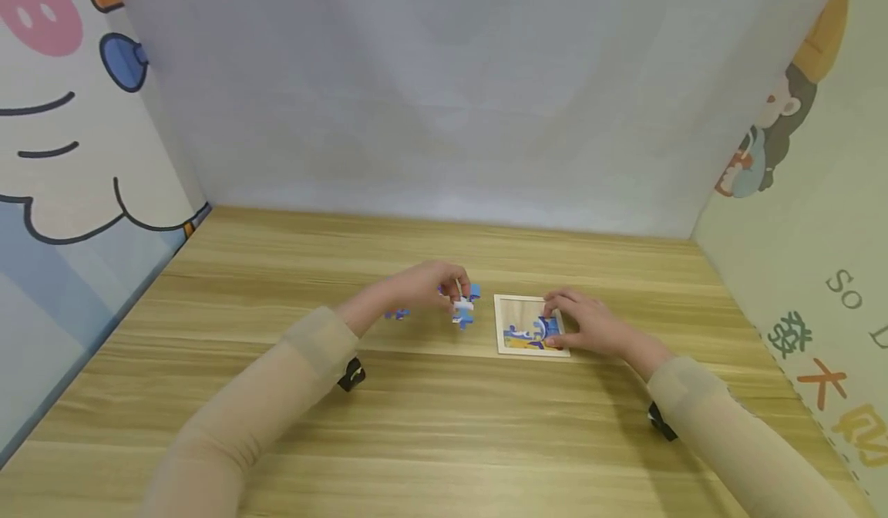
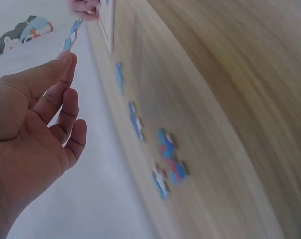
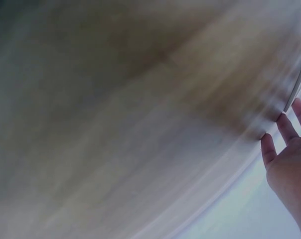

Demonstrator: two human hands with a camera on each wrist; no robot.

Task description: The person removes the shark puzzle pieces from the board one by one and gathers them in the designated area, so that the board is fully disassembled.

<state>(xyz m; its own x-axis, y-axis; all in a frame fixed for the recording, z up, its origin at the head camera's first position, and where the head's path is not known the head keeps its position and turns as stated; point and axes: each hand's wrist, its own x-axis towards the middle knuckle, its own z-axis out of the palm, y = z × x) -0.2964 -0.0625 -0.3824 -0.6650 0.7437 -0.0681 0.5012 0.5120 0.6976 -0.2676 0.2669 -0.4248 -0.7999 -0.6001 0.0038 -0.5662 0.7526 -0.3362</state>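
Note:
Between thumb and forefinger, my left hand point(image 1: 428, 285) pinches a small blue-and-white jigsaw piece point(image 2: 72, 37), held above the table left of a shallow puzzle tray point(image 1: 496, 325). The tray has a pale rim and some blue, white and yellow fitted pieces point(image 1: 519, 339) along its near and right parts. My right hand point(image 1: 590, 324) lies over the tray's right edge, thumb near the fitted pieces and fingers spread toward the far corner. In the right wrist view several fingertips point(image 3: 267, 142) touch the table beside the tray's edge.
Loose jigsaw pieces lie left of the tray, among them a blue one point(image 1: 475, 291) and a blue-and-red one point(image 2: 174, 169). The wooden table point(image 1: 444, 441) ends at a pale cloth backdrop point(image 1: 444, 117), with printed walls on both sides.

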